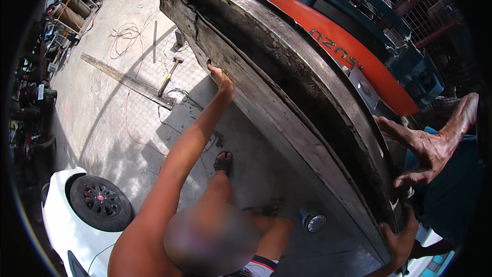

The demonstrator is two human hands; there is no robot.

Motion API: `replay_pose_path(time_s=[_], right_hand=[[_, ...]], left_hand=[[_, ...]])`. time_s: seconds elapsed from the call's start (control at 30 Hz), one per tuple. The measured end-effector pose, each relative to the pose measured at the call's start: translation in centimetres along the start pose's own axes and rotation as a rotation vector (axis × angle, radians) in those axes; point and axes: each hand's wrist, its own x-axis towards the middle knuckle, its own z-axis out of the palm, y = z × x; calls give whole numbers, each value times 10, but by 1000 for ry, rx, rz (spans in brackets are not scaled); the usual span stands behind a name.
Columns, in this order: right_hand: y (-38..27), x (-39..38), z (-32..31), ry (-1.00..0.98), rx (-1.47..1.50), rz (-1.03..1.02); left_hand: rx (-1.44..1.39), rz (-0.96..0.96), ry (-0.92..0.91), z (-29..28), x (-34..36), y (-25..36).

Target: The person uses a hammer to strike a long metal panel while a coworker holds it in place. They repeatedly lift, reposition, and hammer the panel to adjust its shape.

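Note:
A long, grimy, rust-stained steel frame (287, 87) runs tilted from the top centre to the lower right. My right hand (423, 154) grips its upper rim near the right end, fingers spread over the edge. My left hand (400, 238) holds the same end from below, at the bottom corner. A crouching co-worker (169, 195) in front of me stretches one arm up, with that hand (221, 79) pressed on the frame's face further along.
An orange-red vehicle body (333, 41) stands behind the frame. On the concrete floor lie a hammer (169, 77), a long flat steel bar (128, 82), loose cables (125, 33) and a round metal can (312, 220). A white car's wheel (100, 202) sits lower left.

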Motion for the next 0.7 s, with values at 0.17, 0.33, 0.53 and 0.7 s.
replay_pose_path(time_s=[0.17,0.33,0.53,0.7], right_hand=[[-76,31,-49,-65,-305,-5],[-221,139,0,69,245,-348],[-258,173,55,44,125,-281],[-264,171,58,66,121,-229]], left_hand=[[-105,-35,61,-30,46,-19],[-264,24,-240,-62,51,-43],[-202,-91,-318,-66,36,-56],[-154,-153,-276,-65,25,-49]])
